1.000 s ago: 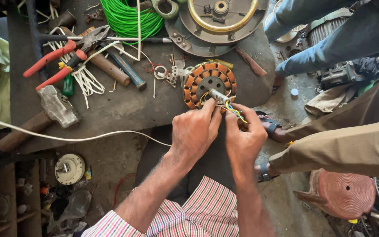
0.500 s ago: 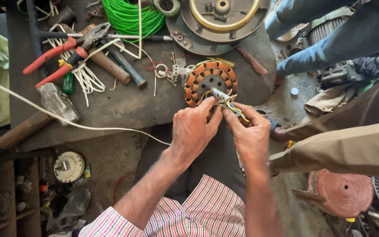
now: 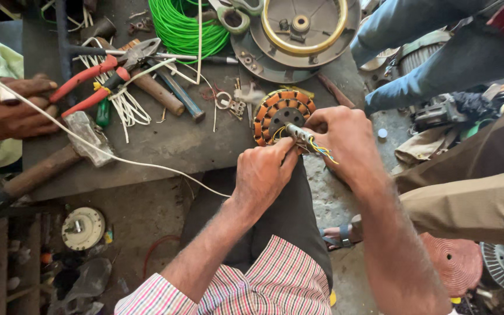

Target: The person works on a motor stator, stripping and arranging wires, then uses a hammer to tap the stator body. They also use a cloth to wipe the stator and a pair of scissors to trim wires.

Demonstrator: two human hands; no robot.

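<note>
A round motor stator (image 3: pixel 279 111) with orange copper windings rests at the edge of the dark workbench (image 3: pixel 164 146), over my lap. My left hand (image 3: pixel 262 172) grips its near side, thumb against the metal shaft (image 3: pixel 300 135) at the centre. My right hand (image 3: pixel 345 140) wraps the stator's right side, fingers by the shaft. Thin yellow, blue and red wires (image 3: pixel 322 150) come out between my two hands.
Another person's hand (image 3: pixel 13 108) at the left holds a white cord (image 3: pixel 118 158) running across the bench. Red-handled pliers (image 3: pixel 103 73), a hammer (image 3: pixel 86 137), a green wire coil (image 3: pixel 185 26), scissors and a round motor housing (image 3: pixel 298 32) lie behind. Other people's legs stand at the right.
Another person's hand has come into view at the left, holding the white cord. My hands keep their hold on the stator, and the view has shifted slightly.
</note>
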